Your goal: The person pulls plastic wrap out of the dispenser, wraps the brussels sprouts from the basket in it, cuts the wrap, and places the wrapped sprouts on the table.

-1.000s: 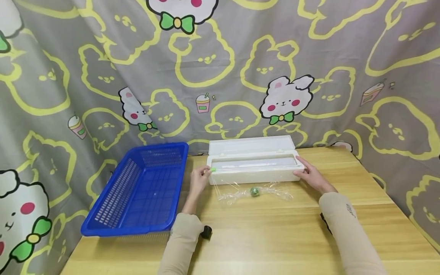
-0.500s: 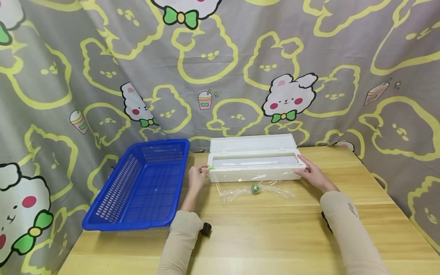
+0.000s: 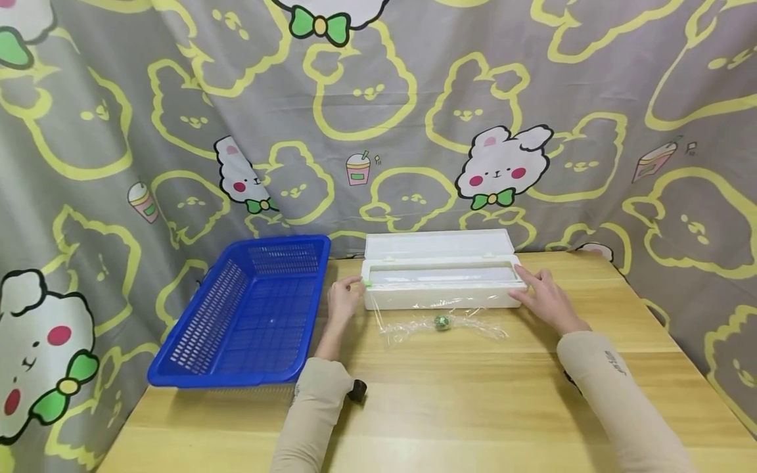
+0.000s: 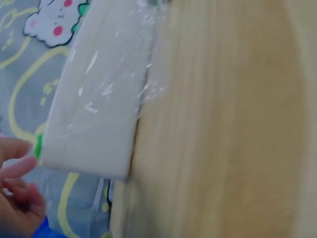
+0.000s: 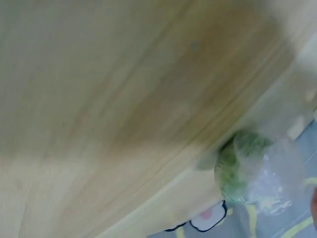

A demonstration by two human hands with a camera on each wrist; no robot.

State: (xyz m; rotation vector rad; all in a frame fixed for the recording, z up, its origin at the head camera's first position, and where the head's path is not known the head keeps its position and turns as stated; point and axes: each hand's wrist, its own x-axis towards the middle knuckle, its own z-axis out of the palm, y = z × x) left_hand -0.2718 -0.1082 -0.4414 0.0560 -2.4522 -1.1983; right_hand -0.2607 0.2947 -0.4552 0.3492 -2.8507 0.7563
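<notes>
A white cling film dispenser (image 3: pixel 449 299), its lid (image 3: pixel 437 245) raised, lies lengthwise at the back of the table. Clear cling film (image 3: pixel 408 326) hangs over its front edge onto the tabletop. On the film's loose end sits a small green ball-shaped item (image 3: pixel 441 322), kind unclear. My left hand (image 3: pixel 345 299) pinches the small green slider (image 4: pixel 39 146) at the dispenser's left end. With the thumb on the front and fingers on top, my right hand (image 3: pixel 547 299) grips the right end. In the right wrist view, something green (image 5: pixel 233 171) shows blurred beneath clear film.
A blue plastic basket (image 3: pixel 304 328) stands left of the dispenser, close to my left forearm. A grey patterned curtain (image 3: pixel 402 98) hangs right behind the table (image 3: pixel 473 401). The dispenser's raised lid almost touches it.
The green slider and my left fingertips have shifted slightly left, to the dispenser's very end. My right hand keeps its place. The head view has tilted a little.
</notes>
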